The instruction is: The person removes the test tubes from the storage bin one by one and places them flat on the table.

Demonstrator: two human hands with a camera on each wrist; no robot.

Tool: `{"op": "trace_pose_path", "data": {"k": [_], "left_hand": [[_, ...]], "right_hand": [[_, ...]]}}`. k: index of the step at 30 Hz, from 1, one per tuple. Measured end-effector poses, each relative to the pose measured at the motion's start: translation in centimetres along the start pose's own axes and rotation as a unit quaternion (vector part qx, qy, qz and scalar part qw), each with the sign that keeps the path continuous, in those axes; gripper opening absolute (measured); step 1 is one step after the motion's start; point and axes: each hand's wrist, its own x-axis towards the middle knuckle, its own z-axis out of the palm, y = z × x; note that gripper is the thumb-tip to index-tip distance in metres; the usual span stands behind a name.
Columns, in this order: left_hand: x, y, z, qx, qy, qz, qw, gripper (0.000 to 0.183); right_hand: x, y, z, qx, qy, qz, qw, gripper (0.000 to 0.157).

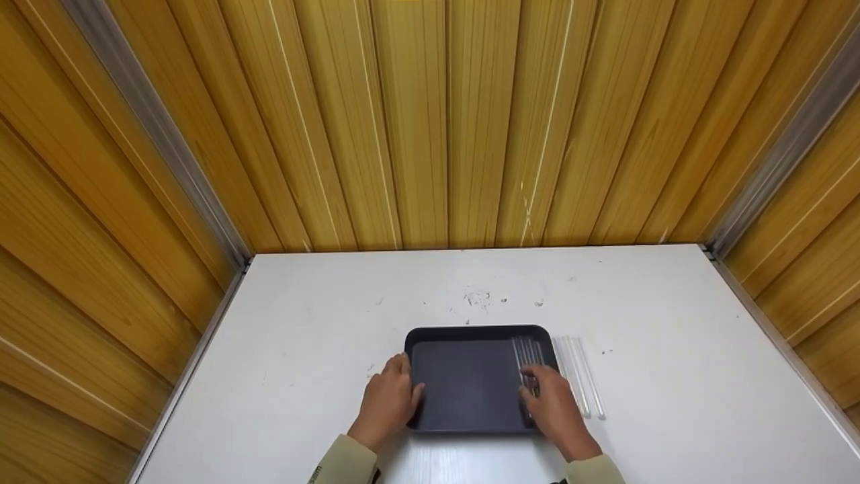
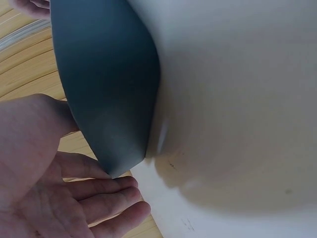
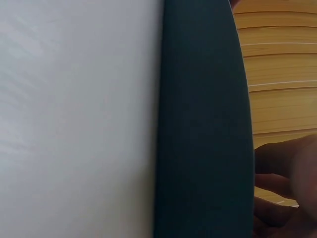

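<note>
A dark rectangular tray (image 1: 463, 386) lies on the white table. My left hand (image 1: 388, 396) holds its left side, thumb over the rim and fingers along the outer wall. In the left wrist view, the left fingers (image 2: 106, 201) reach past the tray's corner (image 2: 116, 161). Several clear, thin tubes (image 1: 527, 349) lie side by side along the right part of the tray. Over them is my right hand (image 1: 554, 403), its thumb and index finger bent with a gap between the tips. I cannot tell whether it grips a tube. The tray's wall (image 3: 205, 119) hides its fingertips in the right wrist view.
More clear tubes (image 1: 591, 383) lie on the white table (image 1: 322, 323) just right of the tray, partly behind the right hand. Yellow wood-patterned walls (image 1: 416, 134) with metal corner posts (image 1: 168, 134) enclose the table at the back and sides.
</note>
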Motion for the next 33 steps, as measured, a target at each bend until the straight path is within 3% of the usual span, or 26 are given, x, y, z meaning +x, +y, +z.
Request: {"op": "trace_pose_path", "data": {"k": [16, 33], "left_hand": [[-0.1, 0.0, -0.1, 0.019, 0.008, 0.016, 0.9997, 0.062], [-0.1, 0.1, -0.3, 0.003, 0.004, 0.002, 1.0000, 0.061]], "right_hand": [[0.1, -0.5, 0.8, -0.046, 0.004, -0.044, 0.998, 0.031], [0.0, -1.2, 1.7, -0.086, 0.050, -0.094, 0.991, 0.028]]}}
